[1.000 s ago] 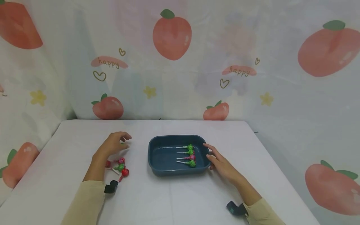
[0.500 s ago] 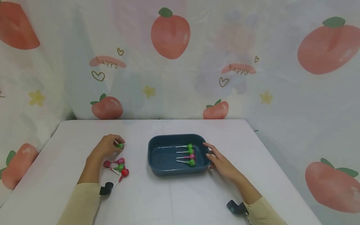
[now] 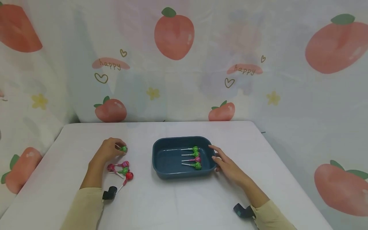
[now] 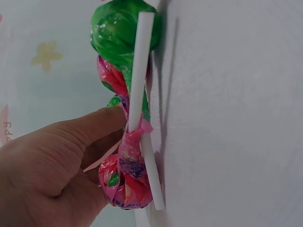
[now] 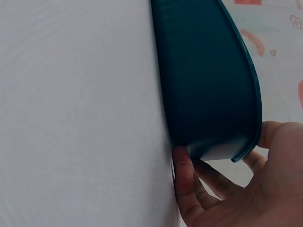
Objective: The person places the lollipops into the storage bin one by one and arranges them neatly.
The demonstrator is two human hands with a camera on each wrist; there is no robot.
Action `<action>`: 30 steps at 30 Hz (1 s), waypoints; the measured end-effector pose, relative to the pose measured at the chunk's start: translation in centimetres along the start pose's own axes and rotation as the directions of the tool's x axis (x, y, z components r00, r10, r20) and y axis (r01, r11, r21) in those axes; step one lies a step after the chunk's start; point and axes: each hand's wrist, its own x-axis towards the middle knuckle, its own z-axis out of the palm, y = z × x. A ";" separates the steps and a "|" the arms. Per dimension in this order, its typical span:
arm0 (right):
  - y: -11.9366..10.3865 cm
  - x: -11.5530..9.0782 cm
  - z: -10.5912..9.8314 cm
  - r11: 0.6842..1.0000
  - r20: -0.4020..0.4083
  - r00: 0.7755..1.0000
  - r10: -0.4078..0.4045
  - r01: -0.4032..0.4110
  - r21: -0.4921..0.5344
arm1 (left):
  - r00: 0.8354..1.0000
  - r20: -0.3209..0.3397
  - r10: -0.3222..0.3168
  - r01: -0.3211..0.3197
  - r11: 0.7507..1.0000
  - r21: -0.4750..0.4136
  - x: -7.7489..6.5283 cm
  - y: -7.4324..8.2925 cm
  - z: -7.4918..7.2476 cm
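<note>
My left hand (image 3: 110,149) is on the left side of the table and pinches a lollipop (image 3: 124,149) with a green wrapper; its white stick shows between the fingers. Just in front of that hand lies a small pile of lollipops: a green one (image 3: 124,171), a red one (image 3: 129,176) and pink ones (image 3: 111,167). The left wrist view shows a green lollipop (image 4: 116,30) and a pink-red one (image 4: 125,182) close up, partly covering the fingertips. My right hand (image 3: 230,167) rests its fingers against the right end of the dark blue tray (image 3: 168,159).
Inside the tray, several lollipops (image 3: 196,159) lie in a row at the right, sticks pointing left. A white cloth covers the table (image 3: 178,204). A fruit-printed curtain (image 3: 184,86) hangs behind. Dark wrist cameras (image 3: 110,193) sit on both sleeves.
My left hand has drawn back to the left, and the green lollipop in its fingers now shows clearly. The right hand stays at the tray.
</note>
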 end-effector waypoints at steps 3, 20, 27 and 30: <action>0.1 0.0 0.0 1.000 0.004 1.000 -0.001 0.001 -0.004 | 1.000 -0.010 -0.012 0.012 1.000 0.000 0.0 -0.1 0.1; 0.2 0.0 0.0 1.000 -0.006 1.000 -0.005 0.005 0.007 | 1.000 -0.016 -0.011 0.011 1.000 0.016 0.0 0.2 0.1; 0.2 0.1 0.1 1.000 -0.010 1.000 0.011 -0.011 -0.004 | 1.000 -0.017 -0.005 0.005 1.000 0.023 -0.2 0.6 0.0; 0.2 0.1 0.0 1.000 -0.009 1.000 0.009 -0.009 0.000 | 1.000 -0.025 0.012 -0.011 1.000 0.025 -0.2 1.0 0.0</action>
